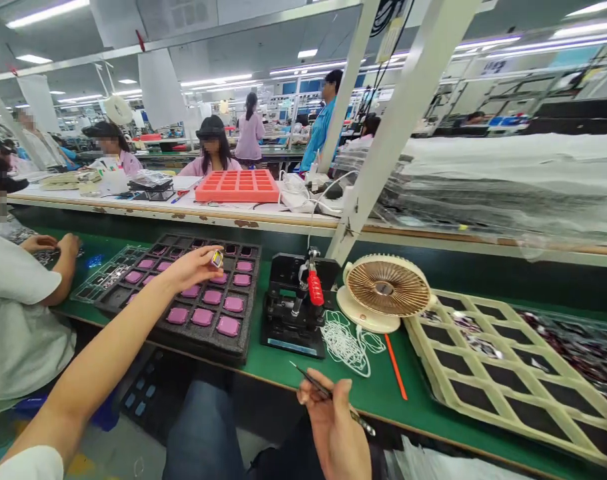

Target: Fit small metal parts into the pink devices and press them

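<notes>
My left hand [196, 267] is closed, pinching a small squarish part [216, 259] with a metallic rim and some yellow on its face. It hovers over a dark foam tray [193, 341], whose pockets hold several purple rounded-square pieces [212, 297]. At the table's front edge, my right hand [336, 417] grips a pair of dark tweezers [316, 383], its thin tip pointing up and to the left. Between the hands stands a black clamp fixture [296, 307] with a red lever handle [315, 288].
Right of the fixture sit a cream fan [383, 290], a bundled white cord [346, 343] and a red-orange stick [396, 367]. A cream compartment tray [508, 370] fills the right side. A slanted white post [378, 160] rises behind. A co-worker [23, 293] works at left.
</notes>
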A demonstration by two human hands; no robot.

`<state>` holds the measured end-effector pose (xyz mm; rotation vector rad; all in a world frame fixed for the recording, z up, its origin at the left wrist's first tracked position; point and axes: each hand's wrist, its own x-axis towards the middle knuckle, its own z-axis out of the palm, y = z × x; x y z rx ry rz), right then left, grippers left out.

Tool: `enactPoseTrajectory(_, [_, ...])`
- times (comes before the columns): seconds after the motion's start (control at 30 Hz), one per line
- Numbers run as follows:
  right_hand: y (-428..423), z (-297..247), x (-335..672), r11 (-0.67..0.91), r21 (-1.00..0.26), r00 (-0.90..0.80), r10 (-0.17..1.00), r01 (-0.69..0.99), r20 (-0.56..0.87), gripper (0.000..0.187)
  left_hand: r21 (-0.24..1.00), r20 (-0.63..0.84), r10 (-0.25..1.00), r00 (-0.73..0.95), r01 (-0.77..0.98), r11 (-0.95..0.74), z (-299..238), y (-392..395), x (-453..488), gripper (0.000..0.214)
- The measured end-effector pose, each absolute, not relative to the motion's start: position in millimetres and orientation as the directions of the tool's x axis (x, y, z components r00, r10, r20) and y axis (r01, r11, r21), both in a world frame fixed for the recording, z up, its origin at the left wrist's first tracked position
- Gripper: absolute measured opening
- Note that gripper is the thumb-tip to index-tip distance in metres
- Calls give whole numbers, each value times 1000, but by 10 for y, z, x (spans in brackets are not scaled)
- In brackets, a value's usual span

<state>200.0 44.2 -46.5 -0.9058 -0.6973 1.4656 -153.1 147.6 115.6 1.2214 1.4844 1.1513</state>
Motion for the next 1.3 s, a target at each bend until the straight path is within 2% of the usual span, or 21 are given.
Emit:
enactPoseTrajectory(0.07, [406,-460,1932,-70,-877,41,994,-476,-102,46,997,-55,994,-96,41,60,1108,1076,-1373,53])
enactPoseTrajectory(0.13, [369,-366,1844,22,-911,64,998,-412,-4,38,992,-69,997,-45,-110,64,1003,694,-1124,54])
enactPoseTrajectory(0.2, [332,-202,1744,184,-933,42,983,-309,180,24,951,-107,994,-6,-292,100,866,369,-841,51])
enactPoseTrajectory(0.27, [299,-18,1646,386,-904,-14,919,-183,394,14,939,-135,991,-1,-320,128,729,124,-582,51])
enactPoseTrajectory(0.33, [271,126,1566,545,-833,-92,828,-93,553,26,960,-139,990,-17,-247,131,621,-37,-382,52])
enactPoseTrajectory(0.4, [244,195,1518,635,-770,-159,755,-70,637,40,976,-141,989,-34,-174,133,555,-126,-249,50])
enactPoseTrajectory(0.6, [202,146,1523,699,-712,-202,689,-72,696,52,979,-195,980,-48,-68,191,531,-175,-110,50])
enactPoseTrajectory(0.97, [186,81,1591,693,-720,-238,692,-46,681,49,977,-186,979,-81,93,193,511,-169,-81,46])
enactPoseTrajectory(1.03, [185,35,1584,702,-710,-232,683,-51,693,51,978,-203,977,-68,33,205,510,-160,-71,50])
enactPoseTrajectory(1.17, [168,-70,1563,705,-706,-181,688,-63,703,51,949,-237,971,24,-209,236,489,-134,-35,67])
enactPoseTrajectory(1.3, [141,-164,1543,641,-759,-79,756,-111,650,42,871,-261,960,98,-406,278,449,-107,-16,52])
